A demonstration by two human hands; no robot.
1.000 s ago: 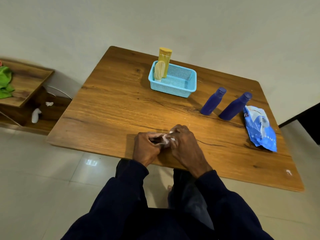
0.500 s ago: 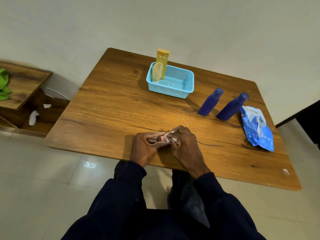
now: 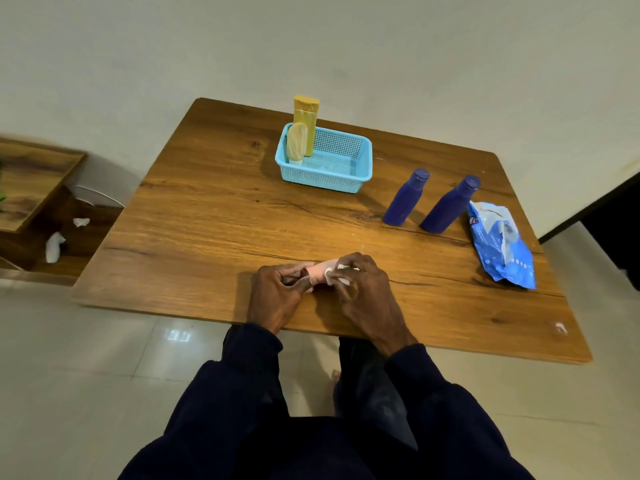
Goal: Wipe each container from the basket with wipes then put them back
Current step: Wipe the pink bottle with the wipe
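The brown wooden desk (image 3: 214, 216) shows clear grain and a low sheen. The light blue perforated basket (image 3: 322, 176) looks like moulded plastic, the two dark blue bottles (image 3: 405, 199) (image 3: 448, 207) smooth plastic. The blue wipes packet (image 3: 502, 247) is crinkled glossy film; the pale floor tiles (image 3: 104, 358) shine

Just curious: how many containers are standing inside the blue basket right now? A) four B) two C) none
B: only a tall yellow bottle and a shorter pale yellow tube stand in the blue basket, both at its left end.
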